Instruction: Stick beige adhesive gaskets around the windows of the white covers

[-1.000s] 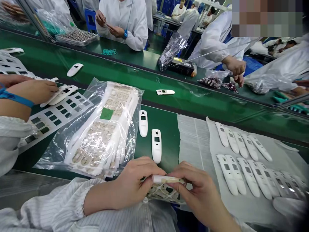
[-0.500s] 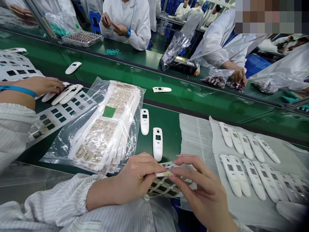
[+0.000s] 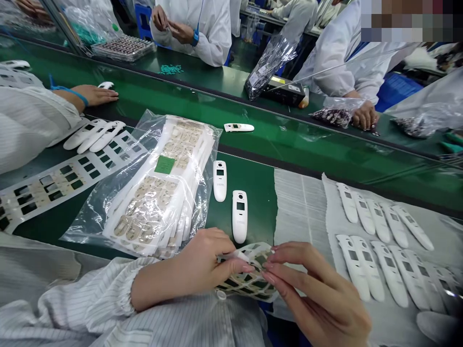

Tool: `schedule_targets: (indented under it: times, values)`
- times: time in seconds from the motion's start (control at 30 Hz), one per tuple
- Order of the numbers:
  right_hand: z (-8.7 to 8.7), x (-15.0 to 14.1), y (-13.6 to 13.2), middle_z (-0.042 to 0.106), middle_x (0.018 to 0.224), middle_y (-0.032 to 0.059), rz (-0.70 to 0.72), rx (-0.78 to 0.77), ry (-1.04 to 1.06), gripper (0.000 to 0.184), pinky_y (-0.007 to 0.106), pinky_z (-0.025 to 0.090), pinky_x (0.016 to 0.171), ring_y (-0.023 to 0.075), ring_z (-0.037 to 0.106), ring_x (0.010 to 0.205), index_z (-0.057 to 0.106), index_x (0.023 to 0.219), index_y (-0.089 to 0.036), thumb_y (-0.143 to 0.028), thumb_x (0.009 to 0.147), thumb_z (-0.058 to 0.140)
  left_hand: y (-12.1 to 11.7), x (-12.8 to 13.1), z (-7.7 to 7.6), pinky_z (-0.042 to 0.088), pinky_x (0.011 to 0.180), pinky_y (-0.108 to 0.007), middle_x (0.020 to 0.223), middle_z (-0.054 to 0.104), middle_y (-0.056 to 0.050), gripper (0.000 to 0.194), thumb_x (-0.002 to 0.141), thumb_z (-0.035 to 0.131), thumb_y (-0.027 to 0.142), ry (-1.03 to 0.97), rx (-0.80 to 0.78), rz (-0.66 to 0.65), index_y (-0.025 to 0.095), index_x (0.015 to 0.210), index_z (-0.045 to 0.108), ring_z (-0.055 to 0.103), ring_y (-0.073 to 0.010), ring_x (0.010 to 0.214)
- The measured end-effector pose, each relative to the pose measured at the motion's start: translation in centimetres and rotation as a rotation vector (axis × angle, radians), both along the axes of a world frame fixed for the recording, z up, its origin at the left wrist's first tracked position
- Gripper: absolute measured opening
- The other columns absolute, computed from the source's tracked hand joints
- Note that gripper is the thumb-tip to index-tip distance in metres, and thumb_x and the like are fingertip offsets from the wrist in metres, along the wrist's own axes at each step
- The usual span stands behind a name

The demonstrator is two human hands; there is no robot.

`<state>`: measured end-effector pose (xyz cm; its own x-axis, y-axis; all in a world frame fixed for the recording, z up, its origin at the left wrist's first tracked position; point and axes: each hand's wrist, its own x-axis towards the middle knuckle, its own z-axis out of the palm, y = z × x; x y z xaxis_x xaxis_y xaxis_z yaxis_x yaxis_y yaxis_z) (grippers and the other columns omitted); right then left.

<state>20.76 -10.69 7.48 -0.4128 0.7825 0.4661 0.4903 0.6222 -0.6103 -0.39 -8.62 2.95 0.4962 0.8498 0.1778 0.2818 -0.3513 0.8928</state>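
My left hand [image 3: 197, 267] and my right hand [image 3: 314, 294] meet near the front table edge over a punched-out sticker sheet [image 3: 249, 277]. The left thumb and fingers pinch a small white piece at the sheet's top. The right fingertips are pressed together against the same spot. Just beyond the hands lie two white plastic device shells [image 3: 239, 216] with small dark windows. A clear bag of sticker sheets [image 3: 159, 193] with a green tag lies to the left of them.
Rows of white shells [image 3: 376, 241] rest on white foam at right. A co-worker's hand [image 3: 96, 95] at left reaches onto the green conveyor [image 3: 289, 140], where another shell [image 3: 238, 127] lies. Several people in white coats work across the belt, with bags of parts.
The white shell held between my hands a second ago is gone; the fingers now pinch at the sticker sheet. The co-worker's hand at left has moved from the shells out onto the belt.
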Motion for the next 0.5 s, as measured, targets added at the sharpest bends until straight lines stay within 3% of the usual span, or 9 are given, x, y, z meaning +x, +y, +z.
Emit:
schedule_targets:
  times: [0.1,0.27,0.37,0.43,0.5]
  values:
    - [-0.3,0.1,0.6,0.066,0.088,0.0061,0.044,-0.088,0.067,0.031,0.034,0.056,0.065,0.0198,0.064,0.083,0.069,0.097,-0.023,0.002,0.078,0.066,0.4,-0.2,-0.7,0.029,0.052,-0.025,0.051,0.038,0.004,0.055,0.090,0.058,0.053,0.023,-0.111,0.008,0.016,0.051,0.046,0.041,-0.0104,0.052]
    - [-1.0,0.2,2.1,0.067,0.082,0.0042,-0.007,-0.258,0.255,0.026,0.031,0.054,0.057,0.0185,0.065,0.076,0.073,0.091,-0.027,-0.004,0.080,0.067,0.9,-0.3,-1.5,0.020,0.047,-0.024,0.050,0.024,0.007,0.059,0.089,0.058,0.054,0.037,-0.213,0.033,0.017,0.049,0.035,0.029,-0.0080,0.048]
    - [-1.9,0.8,3.8,0.068,0.079,0.0037,-0.183,-0.360,0.367,0.013,0.032,0.054,0.063,0.0189,0.064,0.077,0.075,0.081,-0.028,-0.016,0.081,0.071,1.5,-0.4,-1.6,0.027,0.047,-0.023,0.053,0.040,0.004,0.053,0.092,0.053,0.051,0.020,-0.267,0.063,0.016,0.053,0.047,0.039,-0.0088,0.049]
    - [-3.1,1.3,5.4,0.069,0.078,0.0036,-0.265,-0.427,0.395,0.005,0.034,0.055,0.067,0.0190,0.064,0.078,0.074,0.076,-0.027,-0.025,0.080,0.073,2.1,-0.3,-1.8,0.041,0.060,-0.024,0.072,0.059,-0.003,0.047,0.094,0.049,0.047,-0.005,-0.282,0.109,0.016,0.060,0.056,0.056,-0.0132,0.067]
    - [-4.8,1.7,7.0,0.070,0.080,0.0046,-0.300,-0.513,0.398,0.010,0.034,0.056,0.069,0.0191,0.065,0.078,0.074,0.075,-0.024,-0.034,0.078,0.075,2.7,-0.1,-2.0,0.047,0.076,-0.028,0.096,0.065,-0.008,0.044,0.095,0.047,0.044,-0.020,-0.297,0.178,0.016,0.063,0.058,0.062,-0.0185,0.089]
